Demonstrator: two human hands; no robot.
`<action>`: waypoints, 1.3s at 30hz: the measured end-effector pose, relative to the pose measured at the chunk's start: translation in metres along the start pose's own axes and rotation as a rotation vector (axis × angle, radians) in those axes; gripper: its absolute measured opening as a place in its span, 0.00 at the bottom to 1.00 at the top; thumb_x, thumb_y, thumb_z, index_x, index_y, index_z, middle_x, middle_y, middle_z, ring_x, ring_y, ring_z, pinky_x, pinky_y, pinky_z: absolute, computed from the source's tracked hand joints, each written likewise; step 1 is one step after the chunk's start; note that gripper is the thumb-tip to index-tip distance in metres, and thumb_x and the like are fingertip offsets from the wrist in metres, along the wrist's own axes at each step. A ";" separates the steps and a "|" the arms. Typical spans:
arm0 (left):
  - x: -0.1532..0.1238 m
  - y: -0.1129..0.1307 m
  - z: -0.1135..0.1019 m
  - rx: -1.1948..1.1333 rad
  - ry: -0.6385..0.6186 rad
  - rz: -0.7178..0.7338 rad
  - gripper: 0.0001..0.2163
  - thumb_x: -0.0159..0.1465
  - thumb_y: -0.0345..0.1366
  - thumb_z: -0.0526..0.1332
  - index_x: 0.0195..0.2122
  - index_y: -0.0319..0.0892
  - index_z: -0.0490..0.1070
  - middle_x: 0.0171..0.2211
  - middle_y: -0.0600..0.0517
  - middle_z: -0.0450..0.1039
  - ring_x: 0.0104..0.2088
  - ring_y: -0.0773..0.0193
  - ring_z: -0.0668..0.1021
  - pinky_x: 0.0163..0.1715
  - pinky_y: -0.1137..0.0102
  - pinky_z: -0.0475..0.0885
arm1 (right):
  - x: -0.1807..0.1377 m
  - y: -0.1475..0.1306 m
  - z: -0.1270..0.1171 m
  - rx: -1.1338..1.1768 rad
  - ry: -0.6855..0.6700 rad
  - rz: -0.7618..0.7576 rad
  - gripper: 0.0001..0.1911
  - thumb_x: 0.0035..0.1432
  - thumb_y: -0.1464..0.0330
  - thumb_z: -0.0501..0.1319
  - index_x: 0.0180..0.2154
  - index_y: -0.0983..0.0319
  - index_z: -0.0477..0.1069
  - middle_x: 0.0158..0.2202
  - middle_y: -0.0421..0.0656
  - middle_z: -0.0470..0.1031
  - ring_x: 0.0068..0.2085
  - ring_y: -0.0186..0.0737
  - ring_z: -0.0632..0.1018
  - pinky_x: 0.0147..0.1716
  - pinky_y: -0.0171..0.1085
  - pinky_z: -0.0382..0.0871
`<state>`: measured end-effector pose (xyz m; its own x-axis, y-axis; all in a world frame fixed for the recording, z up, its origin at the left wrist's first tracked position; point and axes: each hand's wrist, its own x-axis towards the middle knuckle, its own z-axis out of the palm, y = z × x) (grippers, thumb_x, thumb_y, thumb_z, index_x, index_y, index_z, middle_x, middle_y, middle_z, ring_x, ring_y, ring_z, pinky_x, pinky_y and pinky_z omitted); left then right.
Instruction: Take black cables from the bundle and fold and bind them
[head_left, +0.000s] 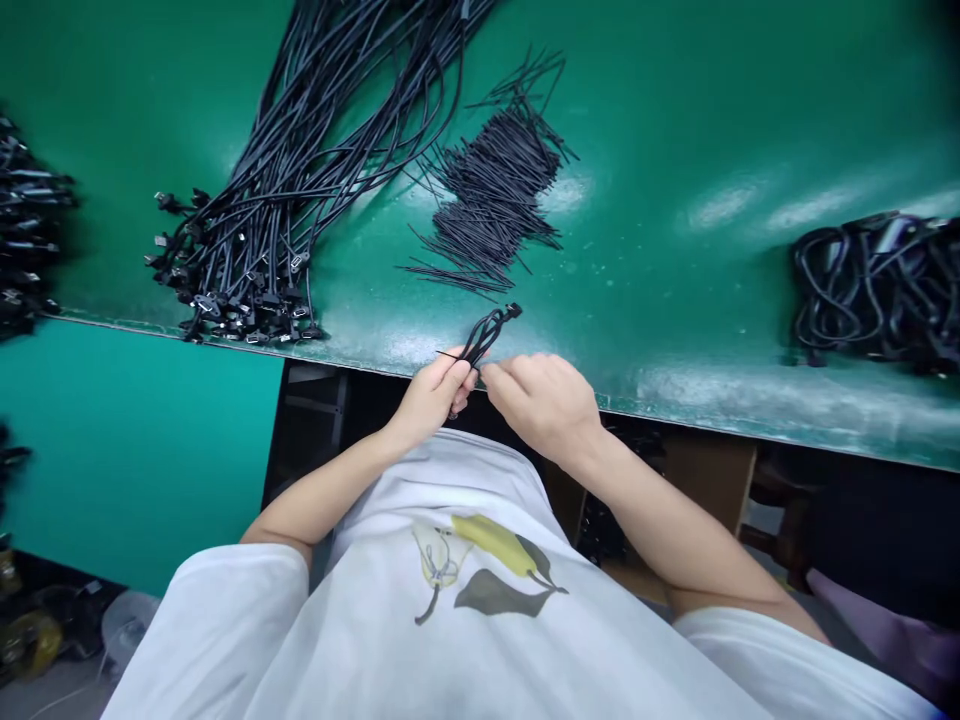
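Note:
My left hand (442, 388) is closed around a folded black cable (486, 332), whose loops and plug stick up past the thumb toward the table. A thin black twist tie (450, 354) pokes out to the left at the grip. Close beside it, my right hand (541, 400) is closed in a pinch next to the bundle; what its fingertips hold is hidden. Beyond the hands, a heap of cut black twist ties (499, 185) lies on the green table (660, 250).
Long loose black cables (300, 170) with metal-tipped plugs spread over the table at upper left. Folded cable bundles (877, 285) are piled at the right, and more dark cables (30, 230) lie at the far left. The table's front edge runs just beneath my hands.

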<state>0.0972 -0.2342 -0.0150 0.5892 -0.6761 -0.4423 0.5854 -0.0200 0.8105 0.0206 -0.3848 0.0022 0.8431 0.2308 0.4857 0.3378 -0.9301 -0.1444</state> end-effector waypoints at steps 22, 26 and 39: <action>-0.014 0.012 0.005 0.175 -0.076 -0.367 0.25 0.47 0.53 0.73 0.27 0.41 0.62 0.19 0.62 0.55 0.20 0.75 0.56 0.21 0.76 0.54 | 0.024 0.010 -0.011 -0.121 -0.332 -0.591 0.17 0.69 0.75 0.49 0.30 0.68 0.71 0.30 0.46 0.71 0.31 0.40 0.73 0.29 0.40 0.59; -0.019 0.016 0.013 0.151 -0.053 -0.357 0.22 0.46 0.47 0.74 0.25 0.40 0.64 0.20 0.59 0.59 0.21 0.74 0.59 0.22 0.75 0.57 | 0.036 0.009 -0.016 -0.103 -0.507 -0.603 0.18 0.69 0.73 0.50 0.29 0.67 0.73 0.29 0.48 0.73 0.30 0.40 0.73 0.28 0.40 0.60; -0.005 0.023 -0.016 0.586 0.203 0.519 0.12 0.62 0.48 0.62 0.40 0.51 0.80 0.46 0.49 0.69 0.50 0.56 0.72 0.54 0.64 0.67 | 0.023 0.002 0.005 0.898 -0.163 0.600 0.13 0.69 0.65 0.54 0.32 0.62 0.67 0.31 0.36 0.71 0.35 0.31 0.72 0.37 0.29 0.62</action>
<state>0.1170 -0.2199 -0.0001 0.8281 -0.5598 0.0301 -0.1443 -0.1610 0.9764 0.0423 -0.3802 0.0088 0.9955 -0.0939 0.0155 -0.0206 -0.3715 -0.9282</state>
